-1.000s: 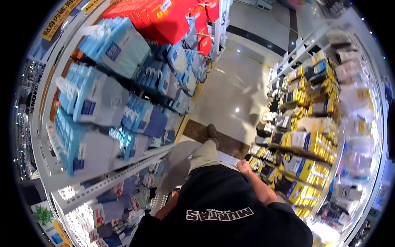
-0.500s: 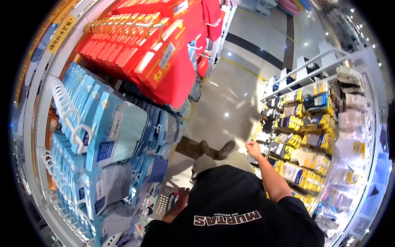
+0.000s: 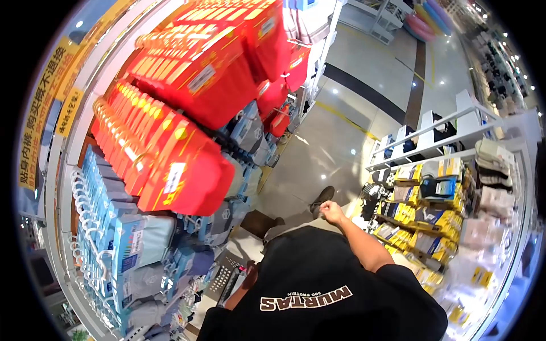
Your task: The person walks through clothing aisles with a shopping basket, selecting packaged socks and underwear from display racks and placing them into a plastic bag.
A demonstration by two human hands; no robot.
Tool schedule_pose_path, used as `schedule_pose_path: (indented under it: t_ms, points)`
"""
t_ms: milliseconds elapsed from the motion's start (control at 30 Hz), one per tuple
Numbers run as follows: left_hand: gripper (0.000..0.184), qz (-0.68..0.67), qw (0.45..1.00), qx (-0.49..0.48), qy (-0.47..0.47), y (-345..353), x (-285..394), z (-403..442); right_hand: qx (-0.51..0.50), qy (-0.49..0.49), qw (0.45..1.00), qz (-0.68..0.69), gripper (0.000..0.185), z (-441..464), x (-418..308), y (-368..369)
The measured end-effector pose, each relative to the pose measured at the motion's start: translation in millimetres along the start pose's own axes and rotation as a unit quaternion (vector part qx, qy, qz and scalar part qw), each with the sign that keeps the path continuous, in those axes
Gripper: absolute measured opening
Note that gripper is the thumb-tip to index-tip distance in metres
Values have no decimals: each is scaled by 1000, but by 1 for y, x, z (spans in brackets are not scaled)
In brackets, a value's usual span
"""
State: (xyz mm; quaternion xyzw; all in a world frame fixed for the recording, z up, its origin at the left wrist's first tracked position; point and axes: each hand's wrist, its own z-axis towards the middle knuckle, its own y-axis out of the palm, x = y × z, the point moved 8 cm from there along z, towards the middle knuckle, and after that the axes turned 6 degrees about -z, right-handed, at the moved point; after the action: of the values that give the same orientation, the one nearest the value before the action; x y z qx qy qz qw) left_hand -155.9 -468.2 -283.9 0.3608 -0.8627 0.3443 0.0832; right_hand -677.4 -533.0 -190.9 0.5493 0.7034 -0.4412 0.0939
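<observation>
My right hand (image 3: 333,212) is in front of my body, above my shoes, with the fingers curled in and nothing visible in them. At my left side, my left hand (image 3: 250,273) is partly shadowed and appears closed on a grey perforated shopping basket (image 3: 220,279); its fingers are hard to make out. Closest to that side are light blue packs of underwear (image 3: 139,238) on white hooks. Red packs (image 3: 182,176) hang above and ahead of them. Neither hand touches the racks.
On the right stands a shelf rack with yellow-and-grey sock packs (image 3: 438,219) and a white rail (image 3: 438,133). A shiny tiled floor (image 3: 307,153) runs ahead between the racks. Colourful swim rings (image 3: 429,23) lie at the far end.
I have moved forward along the aisle, and more red packs have come alongside on the left. My right hand has swung inward to the left, and my feet have changed position.
</observation>
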Motion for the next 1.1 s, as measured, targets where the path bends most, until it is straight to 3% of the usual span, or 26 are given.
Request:
schedule_pose_path:
  t_ms: [67,133,333,400,467,767,833,900,1000,1100]
  points:
    - [42,-1,1000,17,-10,4,23,-6,6,12,999,-44,19,23,22,-37]
    - [41,-6,999,28,-15,13,56,-9,-15,62,998,-1,21,41,44,-75]
    - [38,-22,998,55,-38,59,131,-26,91,49,995,14,16,91,113,-182]
    - [37,-37,996,69,-44,69,160,-28,78,67,993,61,10,122,180,-174]
    - [36,-64,992,90,-54,80,182,-28,23,71,997,14,5,128,187,-183]
    - [33,-186,953,228,-77,120,267,2,-74,31,996,47,9,247,136,-214]
    - [28,-276,935,201,-93,105,350,-20,-65,16,997,35,14,270,101,-242]
    - [19,-317,932,113,-132,97,411,-24,-78,43,995,50,23,260,47,-280]
    - [16,-369,912,124,-126,93,452,-8,-68,24,997,28,22,282,8,-321]
    - [15,-405,896,151,-103,94,481,8,-68,18,996,62,12,329,26,-337]
